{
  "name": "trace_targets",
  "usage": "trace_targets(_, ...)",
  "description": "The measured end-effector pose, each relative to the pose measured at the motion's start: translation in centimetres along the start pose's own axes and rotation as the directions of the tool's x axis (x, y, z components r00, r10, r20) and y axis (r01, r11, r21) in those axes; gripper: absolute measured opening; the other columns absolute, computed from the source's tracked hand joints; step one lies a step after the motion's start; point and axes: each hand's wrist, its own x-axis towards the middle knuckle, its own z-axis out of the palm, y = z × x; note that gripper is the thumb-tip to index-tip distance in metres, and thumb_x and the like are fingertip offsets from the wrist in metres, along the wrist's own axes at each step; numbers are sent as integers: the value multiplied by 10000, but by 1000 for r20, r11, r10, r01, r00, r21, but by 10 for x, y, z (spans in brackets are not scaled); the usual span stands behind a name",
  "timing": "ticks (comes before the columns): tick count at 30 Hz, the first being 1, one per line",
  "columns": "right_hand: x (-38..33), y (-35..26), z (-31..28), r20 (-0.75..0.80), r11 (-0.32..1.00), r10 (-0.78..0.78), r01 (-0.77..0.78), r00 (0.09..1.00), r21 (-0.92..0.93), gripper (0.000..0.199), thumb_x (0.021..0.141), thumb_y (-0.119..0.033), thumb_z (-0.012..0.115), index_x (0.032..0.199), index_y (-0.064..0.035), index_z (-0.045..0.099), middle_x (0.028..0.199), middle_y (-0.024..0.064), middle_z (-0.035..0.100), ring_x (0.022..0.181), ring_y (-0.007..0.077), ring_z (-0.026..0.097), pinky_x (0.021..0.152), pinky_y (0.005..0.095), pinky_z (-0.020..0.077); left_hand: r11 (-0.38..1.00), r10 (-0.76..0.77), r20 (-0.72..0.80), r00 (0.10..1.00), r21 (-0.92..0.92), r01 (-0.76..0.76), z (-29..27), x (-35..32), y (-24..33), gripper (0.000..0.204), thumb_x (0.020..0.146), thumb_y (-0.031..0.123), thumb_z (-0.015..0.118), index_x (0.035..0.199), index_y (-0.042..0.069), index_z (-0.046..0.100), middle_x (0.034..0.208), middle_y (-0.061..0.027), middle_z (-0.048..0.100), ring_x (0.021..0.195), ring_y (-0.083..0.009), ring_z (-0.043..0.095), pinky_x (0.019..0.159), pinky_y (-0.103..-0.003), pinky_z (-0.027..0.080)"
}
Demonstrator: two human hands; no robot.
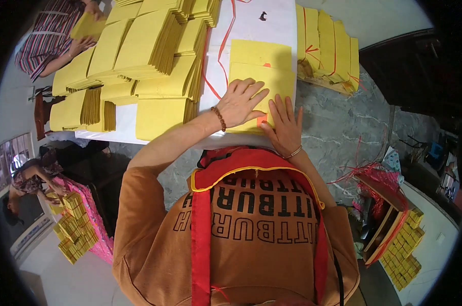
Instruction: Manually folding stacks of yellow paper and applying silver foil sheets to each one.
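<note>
Both hands [264, 115] press flat on yellow paper stack [264, 76]; red string [218, 56] beside.

Small paper-goods workshop: yellow paper stacks [139, 56] crowd the tabletop [251, 25]; bundled packs [401, 245] on the floor, co-workers alongside.

Yellow paper sheets [261, 76] w/ small orange mark; more yellow paper stacks [139, 46] on white bench [256, 25]. Red string [221, 48] across it. Left hand [241, 102]: brown bead bracelet [219, 118]. Right hand [284, 127]: thin pale bangle [293, 152]. Brown shirt [231, 245] w/ black letters, red apron [205, 224] w/ yellow trim. Floor [333, 122] grey marbled. Co-worker's top [47, 35] striped red, white, dark.
</note>
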Motion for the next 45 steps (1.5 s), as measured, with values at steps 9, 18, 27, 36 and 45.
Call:
trace_targets(9, 0, 27, -14, -157, 635, 352, -112, 923, 764, 646, 831, -84, 590, 1390, -18, 273, 1441, 153, 277, 1314, 295, 295, 1049, 408, 258, 925, -28, -60, 998, 378, 49, 10, 21, 30, 553, 709, 204, 596, 1198, -32, 493, 951, -141, 601, 849, -300, 579, 671, -366, 479)
trace_targets(18, 5, 20, -8, -66, 600, 264, -110, 962, 792, 688, 809, -88, 602, 1400, -42, 252, 1439, 155, 264, 1282, 284, 346, 1013, 438, 311, 986, -59, -395, 917, 122, 115, -121, -107, 20, 434, 717, 30, 537, 1149, 15, 579, 1155, -149, 581, 1036, -266, 576, 866, -359, 472)
trace_targets(27, 4, 28, 5, -153, 756, 164, -24, 975, 654, 554, 835, -75, 586, 1347, -42, 377, 1361, 111, 391, 1205, 232, 427, 956, 370, 378, 867, -344, -110, 933, 345, 360, -93, -202, -25, 489, 751, 41, 489, 1239, 81, 511, 1191, -113, 547, 1088, -277, 518, 906, -382, 422)
trace_targets(36, 6, 24, 2, -139, 712, 247, -82, 959, 697, 406, 804, -66, 588, 1203, -26, 529, 1233, 145, 506, 1151, 290, 473, 977, 363, 364, 841, -486, 72, 871, 312, 443, -52, -219, -30, 696, 696, -40, 489, 1366, 62, 332, 1403, -183, 300, 1281, -351, 293, 1050, -447, 270)
trace_targets(45, 9, 29, 5, -271, 823, 193, -5, 943, 567, 341, 785, -71, 615, 1125, -69, 593, 1172, 108, 554, 1135, 277, 481, 968, 361, 370, 880, -464, 210, 861, 223, 419, -84, -201, -28, 790, 643, -38, 562, 1379, 30, 285, 1415, -200, 266, 1289, -376, 267, 1060, -454, 253)
